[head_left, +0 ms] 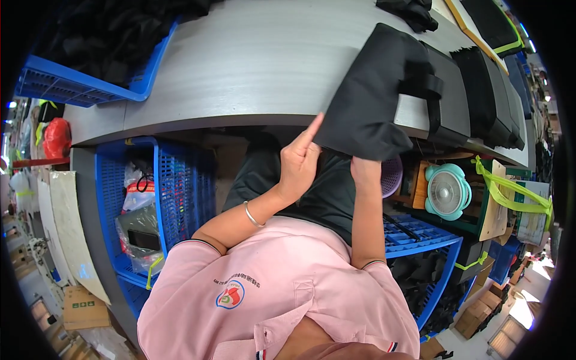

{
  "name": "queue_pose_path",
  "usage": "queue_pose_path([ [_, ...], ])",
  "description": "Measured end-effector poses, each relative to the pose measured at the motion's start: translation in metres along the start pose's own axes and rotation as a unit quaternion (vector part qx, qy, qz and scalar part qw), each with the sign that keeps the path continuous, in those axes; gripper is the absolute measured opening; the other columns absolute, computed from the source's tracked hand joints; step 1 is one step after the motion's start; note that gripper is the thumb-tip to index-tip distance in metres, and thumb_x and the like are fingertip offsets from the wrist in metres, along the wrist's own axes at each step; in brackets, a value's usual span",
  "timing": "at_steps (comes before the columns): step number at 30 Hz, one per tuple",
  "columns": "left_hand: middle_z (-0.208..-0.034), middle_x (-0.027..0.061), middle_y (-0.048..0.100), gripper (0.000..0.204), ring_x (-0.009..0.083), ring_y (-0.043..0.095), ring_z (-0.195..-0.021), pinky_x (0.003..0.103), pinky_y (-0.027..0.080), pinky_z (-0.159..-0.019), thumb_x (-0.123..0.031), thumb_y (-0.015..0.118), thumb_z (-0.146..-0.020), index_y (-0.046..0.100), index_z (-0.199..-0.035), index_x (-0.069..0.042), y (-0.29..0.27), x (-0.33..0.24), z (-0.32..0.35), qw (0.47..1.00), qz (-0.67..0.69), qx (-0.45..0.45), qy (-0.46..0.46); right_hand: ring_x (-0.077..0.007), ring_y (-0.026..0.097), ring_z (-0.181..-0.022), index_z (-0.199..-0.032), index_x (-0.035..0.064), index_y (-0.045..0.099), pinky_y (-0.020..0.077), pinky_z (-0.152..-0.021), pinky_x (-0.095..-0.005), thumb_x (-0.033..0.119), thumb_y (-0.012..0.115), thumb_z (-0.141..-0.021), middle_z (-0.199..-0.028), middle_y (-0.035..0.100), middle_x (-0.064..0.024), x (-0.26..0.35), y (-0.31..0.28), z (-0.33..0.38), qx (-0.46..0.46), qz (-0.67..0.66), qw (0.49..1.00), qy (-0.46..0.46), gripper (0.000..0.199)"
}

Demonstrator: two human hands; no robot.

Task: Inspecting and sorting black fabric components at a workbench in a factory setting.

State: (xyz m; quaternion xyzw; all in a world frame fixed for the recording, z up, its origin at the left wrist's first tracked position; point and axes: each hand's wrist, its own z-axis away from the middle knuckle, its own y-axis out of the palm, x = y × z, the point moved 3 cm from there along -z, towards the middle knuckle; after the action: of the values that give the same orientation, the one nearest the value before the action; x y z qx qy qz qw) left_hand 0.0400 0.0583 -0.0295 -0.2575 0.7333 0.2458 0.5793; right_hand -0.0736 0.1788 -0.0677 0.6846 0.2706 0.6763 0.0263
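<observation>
A black fabric pouch [366, 96] with a strap loop [426, 87] is held up at a slant over the table's front edge. At its lower left corner is my left hand [301, 159], index finger stretched along the edge and the other fingers curled, with the corner between index finger and thumb. My right hand [365, 171] reaches up to the pouch's lower edge; its fingers are hidden by the fabric, so their grip does not show. Stacked black pouches [486, 96] stand on the table just right of the held one.
The grey table [240, 66] spans the front. A blue crate [84, 90] of black fabric sits on it at far left. Beside my legs are another blue crate [157, 198] with bagged items, a teal fan [447, 192], a purple basket [391, 177] and a blue rack [420, 237].
</observation>
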Motion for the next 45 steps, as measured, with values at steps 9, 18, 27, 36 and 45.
queue_pose_path([
  [9,-0.095,0.0023,0.068,0.042,0.0048,0.056,-0.077,0.023,0.05,-0.071,-0.003,0.045,-0.095,0.058,-0.135,0.001,0.013,0.048,0.002,0.971,0.16,-0.016,-0.176,-0.04,0.063,-0.095,-0.095,-0.0027,0.067,0.0504,-0.084,-0.0414,-0.002,0.064,-0.078,-0.097,0.066,-0.0207,0.026,0.051,-0.005,0.109,0.629,0.735,-0.228,0.017],
  [18,-0.1,0.0021,0.068,0.019,0.0079,0.057,-0.087,0.029,0.049,-0.076,-0.007,0.054,-0.095,0.069,-0.103,0.001,0.034,0.058,0.003,0.901,0.312,0.078,-0.292,-0.0377,0.065,-0.095,-0.098,-0.0018,0.066,0.0511,-0.082,-0.0478,0.008,0.059,-0.083,-0.099,0.066,-0.0217,0.028,0.077,-0.002,0.15,0.715,0.666,-0.15,0.02],
  [27,-0.074,-0.0061,0.059,0.027,0.0019,0.044,-0.068,0.025,0.034,-0.055,-0.014,0.06,-0.092,0.062,-0.067,-0.003,0.04,0.08,0.001,0.907,0.284,0.123,-0.285,-0.0355,0.057,-0.1,-0.091,0.0076,0.069,0.0373,-0.085,-0.055,0.022,0.062,-0.082,-0.1,0.064,-0.0134,0.023,0.061,-0.031,0.11,0.747,0.625,-0.198,0.018],
  [36,-0.118,0.0077,0.058,0.044,0.0129,0.057,-0.088,0.026,0.049,-0.072,-0.006,0.067,-0.09,0.051,-0.131,-0.001,0.009,0.041,0.006,0.984,0.107,-0.077,-0.119,-0.0344,0.061,-0.094,-0.092,0.0124,0.072,0.0385,-0.087,-0.0583,0.027,0.056,-0.092,-0.094,0.068,-0.0123,0.015,0.062,-0.01,0.149,0.765,0.613,-0.129,0.022],
  [45,-0.097,0.0035,0.065,0.017,0.0071,0.058,-0.08,0.021,0.047,-0.068,0.002,0.066,-0.087,0.069,-0.103,-0.004,-0.017,-0.027,-0.026,0.989,-0.097,0.107,0.027,-0.0389,0.057,-0.098,-0.096,0.007,0.07,0.0365,-0.084,-0.061,0.021,0.058,-0.089,-0.093,0.067,-0.0159,0.019,0.046,-0.011,0.247,0.684,0.686,-0.031,0.02],
])
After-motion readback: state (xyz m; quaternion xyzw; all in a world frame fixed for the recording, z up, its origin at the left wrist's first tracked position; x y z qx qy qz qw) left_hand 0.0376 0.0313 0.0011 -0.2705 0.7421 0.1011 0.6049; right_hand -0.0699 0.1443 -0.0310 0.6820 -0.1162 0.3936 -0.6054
